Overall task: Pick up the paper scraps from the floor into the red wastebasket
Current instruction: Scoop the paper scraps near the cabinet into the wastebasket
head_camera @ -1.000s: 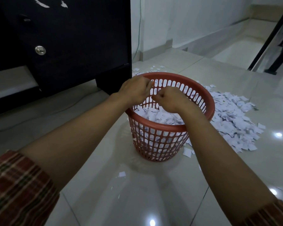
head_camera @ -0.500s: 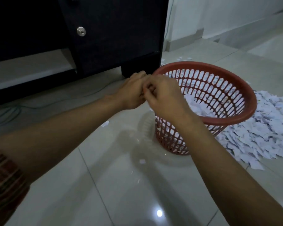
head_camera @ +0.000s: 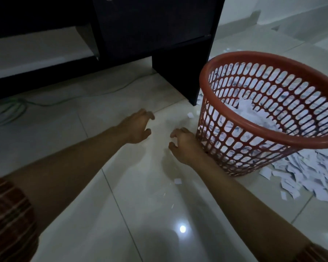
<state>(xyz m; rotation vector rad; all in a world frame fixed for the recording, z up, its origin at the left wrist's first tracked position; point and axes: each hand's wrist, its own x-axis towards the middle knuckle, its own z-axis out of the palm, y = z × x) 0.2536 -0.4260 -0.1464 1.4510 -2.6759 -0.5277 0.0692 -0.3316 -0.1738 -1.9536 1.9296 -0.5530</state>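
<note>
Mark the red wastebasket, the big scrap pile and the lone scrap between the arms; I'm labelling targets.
red wastebasket (head_camera: 273, 138): head view, near rim.
scrap pile (head_camera: 311, 173): head view, middle of the heap right of the basket.
lone scrap (head_camera: 177, 181): head view, its centre.

Materials and finishes seen around the basket

The floor (head_camera: 121, 214) is laid in pale glossy tile, smooth enough that a lamp is mirrored in it as a bright spot. The basket (head_camera: 269, 137) is moulded in red plastic lattice with a smooth, faintly shiny rim. The scraps (head_camera: 309, 178) are seen as thin matt white paper. The cabinet (head_camera: 155, 25) is finished in a dark, matt wood-like surface. The sleeve (head_camera: 9, 220) is of woven plaid cloth.
</note>
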